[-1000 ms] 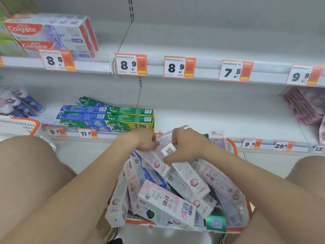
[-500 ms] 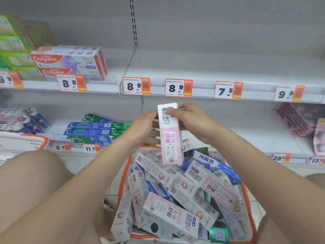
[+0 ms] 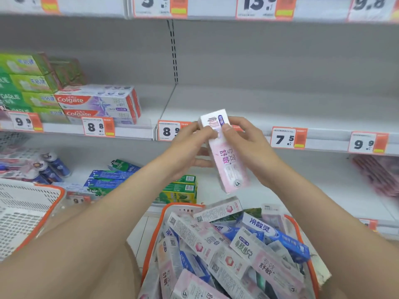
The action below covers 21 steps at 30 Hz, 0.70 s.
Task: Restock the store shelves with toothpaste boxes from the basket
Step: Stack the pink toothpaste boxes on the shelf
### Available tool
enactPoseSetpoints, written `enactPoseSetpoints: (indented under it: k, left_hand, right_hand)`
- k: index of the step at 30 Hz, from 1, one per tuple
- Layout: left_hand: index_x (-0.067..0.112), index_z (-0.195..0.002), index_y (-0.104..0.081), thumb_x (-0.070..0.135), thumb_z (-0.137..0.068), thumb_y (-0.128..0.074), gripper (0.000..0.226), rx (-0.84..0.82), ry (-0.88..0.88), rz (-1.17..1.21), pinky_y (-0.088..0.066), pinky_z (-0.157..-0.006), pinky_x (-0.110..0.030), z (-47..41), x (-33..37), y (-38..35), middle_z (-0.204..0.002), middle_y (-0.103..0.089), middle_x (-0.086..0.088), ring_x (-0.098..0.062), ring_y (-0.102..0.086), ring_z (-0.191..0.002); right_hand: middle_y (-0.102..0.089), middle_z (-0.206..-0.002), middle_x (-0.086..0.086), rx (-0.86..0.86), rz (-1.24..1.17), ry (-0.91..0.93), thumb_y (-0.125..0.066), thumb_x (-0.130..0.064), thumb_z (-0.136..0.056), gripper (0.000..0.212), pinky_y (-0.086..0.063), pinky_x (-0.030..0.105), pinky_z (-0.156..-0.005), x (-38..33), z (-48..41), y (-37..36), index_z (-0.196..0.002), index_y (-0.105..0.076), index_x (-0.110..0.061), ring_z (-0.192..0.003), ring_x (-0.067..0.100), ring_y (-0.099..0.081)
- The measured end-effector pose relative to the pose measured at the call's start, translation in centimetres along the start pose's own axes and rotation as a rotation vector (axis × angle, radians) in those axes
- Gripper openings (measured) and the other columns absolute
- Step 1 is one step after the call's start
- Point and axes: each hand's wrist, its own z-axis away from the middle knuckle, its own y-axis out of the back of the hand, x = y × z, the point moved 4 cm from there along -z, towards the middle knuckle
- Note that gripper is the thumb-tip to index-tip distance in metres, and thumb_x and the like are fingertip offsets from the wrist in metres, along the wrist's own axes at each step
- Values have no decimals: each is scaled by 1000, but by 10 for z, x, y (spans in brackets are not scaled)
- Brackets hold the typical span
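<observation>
Head view shows the pink toothpaste box, which lay in the basket 1 s ago, now lifted clear and pinched near its top by left hand and right hand, level with the middle shelf, probably its destination.

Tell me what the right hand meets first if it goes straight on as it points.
Likely the middle shelf's front rail, by the 8.9 price tag; the right hand, gripping the pink toothpaste box with the left hand, points there. Depth is unclear.
</observation>
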Motion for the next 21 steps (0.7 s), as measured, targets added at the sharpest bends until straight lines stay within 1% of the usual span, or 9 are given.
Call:
enactPoseSetpoints:
  k: [3, 6, 8, 10, 12, 15, 17, 19, 21]
  left_hand:
    - [0, -122, -63, 15, -99, -52, 30, 139, -32, 258, -63, -86, -56, -6, 2, 0, -104, -73, -17, -35, -76, -94]
    - [8, -106, -64, 12, -99, -49, 16, 191, -36, 377, -64, -84, -51, -14, 5, 2, -96, -74, -13, -32, -77, -93]
    - [5, -101, -62, 6, -97, -50, 12, 216, -28, 347, -65, -81, -49, -23, 11, 8, -87, -73, -13, -34, -77, -90]
    - [0, -108, -58, -4, -90, -53, 19, 279, -37, 292, -65, -80, -52, -30, 20, 23, -90, -73, -15, -38, -77, -89]
    - [11, -121, -54, -5, -86, -58, 39, 363, -43, 107, -66, -79, -49, -36, 24, 43, -107, -72, -15, -28, -78, -89]
    - [31, -113, -58, 7, -88, -64, 36, 453, -198, -443, -62, -86, -41, -38, 29, 66, -110, -71, 3, -14, -71, -98]
    - [29, -130, -54, 10, -92, -65, 44, 510, -303, -659, -54, -93, -35, -42, 31, 81, -122, -67, 5, -19, -66, -110]
    - [18, -150, -39, 8, -96, -64, 60, 541, -317, -766, -45, -99, -32, -50, 30, 97, -137, -59, -4, -25, -58, -123]
    - [8, -154, -32, 6, -96, -63, 65, 558, -274, -954, -39, -110, -39, -58, 27, 109, -146, -49, -16, -34, -47, -136]
  right_hand:
    - [-73, -111, -11, -107, 259, -65, -64, -26, -96, 29, -56, 29, -81, -6, -10, 7, -124, -66, -34, -99, 7, -71]
    - [-77, -102, -9, -65, 225, -100, -75, -27, -90, 24, -59, 34, -83, -4, -20, 24, -113, -72, -29, -90, 9, -74]
    - [-79, -101, -7, -60, 225, -39, -79, -33, -90, 25, -58, 37, -84, -5, -23, 29, -114, -73, -29, -91, 14, -74]
    - [-75, -104, -12, -23, 447, 137, -77, -39, -91, 31, -54, 36, -84, -6, -32, 33, -121, -68, -33, -97, 16, -69]
    - [-66, -111, -21, 12, 756, 349, -73, -37, -94, 38, -44, 38, -92, -7, -43, 26, -130, -61, -36, -106, 16, -54]
    - [-63, -124, -14, 90, 899, 590, -71, -23, -96, 45, -38, 37, -98, -12, -64, 3, -138, -57, -29, -111, 25, -42]
    - [-61, -127, -3, 178, 912, 671, -68, -16, -97, 45, -35, 30, -99, -11, -83, -11, -140, -57, -24, -112, 30, -43]
    - [-58, -127, 2, 259, 924, 659, -65, -15, -100, 43, -35, 31, -97, -5, -101, -21, -141, -57, -23, -112, 34, -44]
    - [-56, -130, 5, 298, 947, 567, -62, -14, -101, 42, -37, 34, -92, 7, -117, -24, -142, -56, -24, -114, 36, -44]
